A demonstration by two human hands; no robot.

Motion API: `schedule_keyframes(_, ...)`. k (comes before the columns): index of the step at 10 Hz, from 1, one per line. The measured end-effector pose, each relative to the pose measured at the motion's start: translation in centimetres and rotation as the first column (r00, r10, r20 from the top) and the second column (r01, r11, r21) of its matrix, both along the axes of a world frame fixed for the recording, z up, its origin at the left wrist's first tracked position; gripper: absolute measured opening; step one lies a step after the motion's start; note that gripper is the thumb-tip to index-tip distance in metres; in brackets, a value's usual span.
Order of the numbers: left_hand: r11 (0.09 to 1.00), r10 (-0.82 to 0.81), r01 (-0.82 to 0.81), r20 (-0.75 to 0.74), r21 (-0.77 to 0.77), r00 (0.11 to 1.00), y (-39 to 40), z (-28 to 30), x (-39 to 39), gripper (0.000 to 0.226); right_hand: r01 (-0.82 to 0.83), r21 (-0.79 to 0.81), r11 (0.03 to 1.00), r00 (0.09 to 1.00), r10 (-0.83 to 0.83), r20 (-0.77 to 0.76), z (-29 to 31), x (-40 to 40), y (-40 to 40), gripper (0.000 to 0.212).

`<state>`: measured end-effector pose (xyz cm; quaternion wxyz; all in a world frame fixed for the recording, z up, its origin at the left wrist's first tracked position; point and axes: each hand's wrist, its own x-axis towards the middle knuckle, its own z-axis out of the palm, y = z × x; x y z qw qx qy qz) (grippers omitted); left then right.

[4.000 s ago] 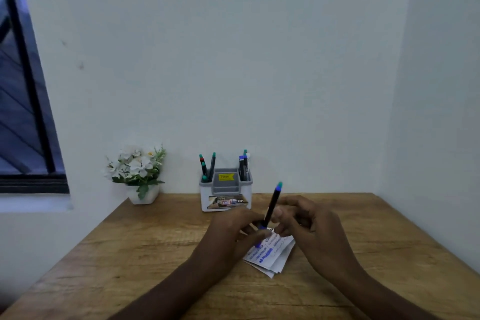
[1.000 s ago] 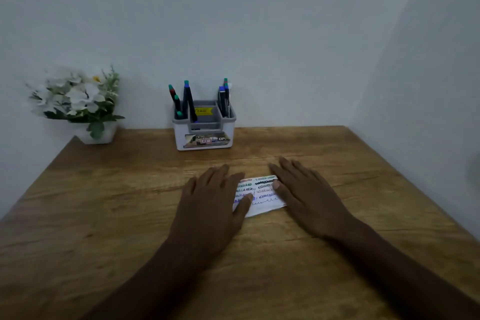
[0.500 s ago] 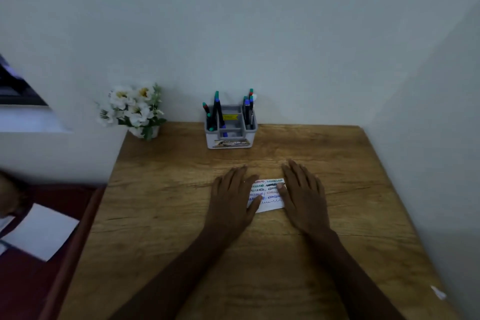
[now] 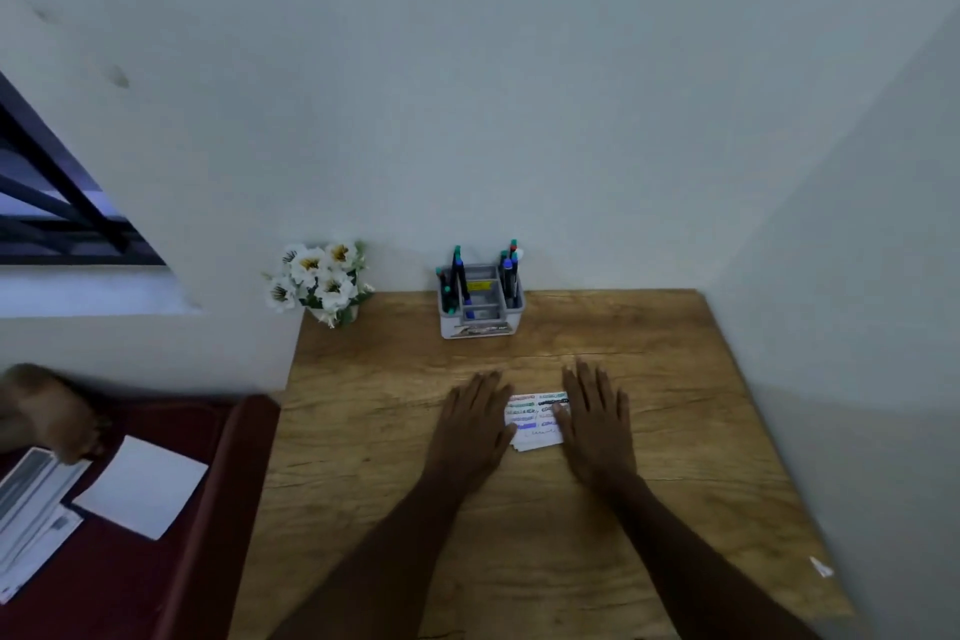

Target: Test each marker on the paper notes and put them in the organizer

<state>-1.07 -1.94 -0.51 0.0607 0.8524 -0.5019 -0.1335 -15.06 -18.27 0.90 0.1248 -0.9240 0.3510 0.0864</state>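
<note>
- The left hand (image 4: 470,424) is lying flat on the worktop (image 4: 363,431), fingers straight and holding nothing, its thumb side touching the left edge of the paper notes (image 4: 535,418).
- The right hand (image 4: 597,418) is lying flat in the same way, fingers straight and apart, holding nothing, its inner edge resting on the right side of the notes.
- The notes are sitting between the 2 hands as a small stack, and the top sheet is showing rows of scribbles in several colours (red, green, black and blue, as far as the blur allows).
- The organizer (image 4: 480,322) is standing at the back of the worktop near the wall, well apart from the hands.
- The markers (image 4: 457,276) are standing upright in the organizer, some in its left compartment and some in its right; an exact count is hard to make.
- No marker is showing loose on the worktop, so the testing and stowing are looking finished, or very nearly so.
- If anything is remaining, the next move is calling only for lifting both hands off the notes without dragging the stack.
- A pot of white flowers (image 4: 319,281) is sitting at the back left corner.
</note>
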Motion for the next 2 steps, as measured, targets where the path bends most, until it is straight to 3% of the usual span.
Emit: schedule_keyframes(2,0.999,0.036,-0.035,0.057,-0.011,0.998,3.8,2.8,3.0,0.072,0.073,0.006,0.997,0.997,-0.073,0.009,2.4,-0.1,1.3,0.072)
